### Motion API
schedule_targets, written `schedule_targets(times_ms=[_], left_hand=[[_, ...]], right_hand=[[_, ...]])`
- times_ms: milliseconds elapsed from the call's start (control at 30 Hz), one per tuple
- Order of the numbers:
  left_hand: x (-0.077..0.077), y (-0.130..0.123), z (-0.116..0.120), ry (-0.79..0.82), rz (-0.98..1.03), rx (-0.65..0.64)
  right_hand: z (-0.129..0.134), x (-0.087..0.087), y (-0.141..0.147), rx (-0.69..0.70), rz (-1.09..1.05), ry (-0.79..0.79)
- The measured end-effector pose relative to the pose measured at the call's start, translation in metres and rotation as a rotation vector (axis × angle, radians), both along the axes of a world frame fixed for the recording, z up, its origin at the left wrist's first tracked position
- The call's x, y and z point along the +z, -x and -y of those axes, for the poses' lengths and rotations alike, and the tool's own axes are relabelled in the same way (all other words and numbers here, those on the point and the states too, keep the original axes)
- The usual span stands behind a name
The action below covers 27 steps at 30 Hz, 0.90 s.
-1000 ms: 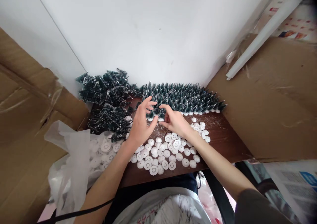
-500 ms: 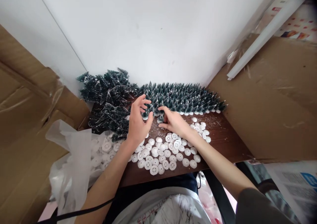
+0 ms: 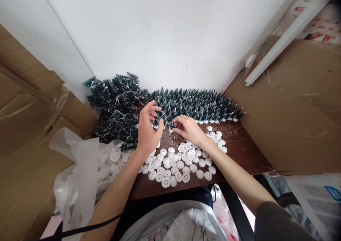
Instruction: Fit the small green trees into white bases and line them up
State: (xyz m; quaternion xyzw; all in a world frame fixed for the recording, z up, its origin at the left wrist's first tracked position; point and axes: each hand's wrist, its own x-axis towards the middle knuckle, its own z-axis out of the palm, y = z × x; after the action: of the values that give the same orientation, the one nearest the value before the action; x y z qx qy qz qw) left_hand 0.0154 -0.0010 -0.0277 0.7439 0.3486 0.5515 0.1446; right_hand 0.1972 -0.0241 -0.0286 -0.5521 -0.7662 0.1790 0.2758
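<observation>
My right hand [image 3: 188, 129] has its thumb and forefinger round a small snow-tipped green tree [image 3: 172, 126], which stands on a white base at the front of the tree rows. To its left, my left hand [image 3: 149, 125] is held with fingers curved and apart, beside the trees at the left end of the rows; nothing shows in its grasp. The standing trees [image 3: 197, 104] form dense rows along the white wall. Loose trees [image 3: 114, 95] lie heaped at the left. Many round white bases [image 3: 179, 165] are spread in front of my hands.
A clear plastic bag [image 3: 85, 166] with more white discs lies at the left front of the brown table [image 3: 239, 152]. Cardboard stands at the left [image 3: 32, 127] and right [image 3: 287, 116]. A white wall [image 3: 160, 38] rises behind.
My right hand's thumb and forefinger have drawn closer together around the small tree, and the hand has shifted slightly. My left hand has barely moved and stays spread.
</observation>
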Motion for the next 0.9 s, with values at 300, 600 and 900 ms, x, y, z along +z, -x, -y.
schedule_targets(times_ms=[300, 600, 900], left_hand=[[0.000, -0.001, 0.000, -0.010, 0.002, -0.010], [-0.001, -0.001, 0.001, 0.002, -0.010, -0.015], [-0.001, -0.001, 0.001, 0.001, -0.019, -0.013]], right_hand=[[-0.003, -0.011, 0.006, -0.011, 0.045, -0.071], [-0.003, -0.005, 0.003, 0.017, 0.136, -0.064], [-0.001, 0.004, 0.001, 0.013, 0.171, -0.024]])
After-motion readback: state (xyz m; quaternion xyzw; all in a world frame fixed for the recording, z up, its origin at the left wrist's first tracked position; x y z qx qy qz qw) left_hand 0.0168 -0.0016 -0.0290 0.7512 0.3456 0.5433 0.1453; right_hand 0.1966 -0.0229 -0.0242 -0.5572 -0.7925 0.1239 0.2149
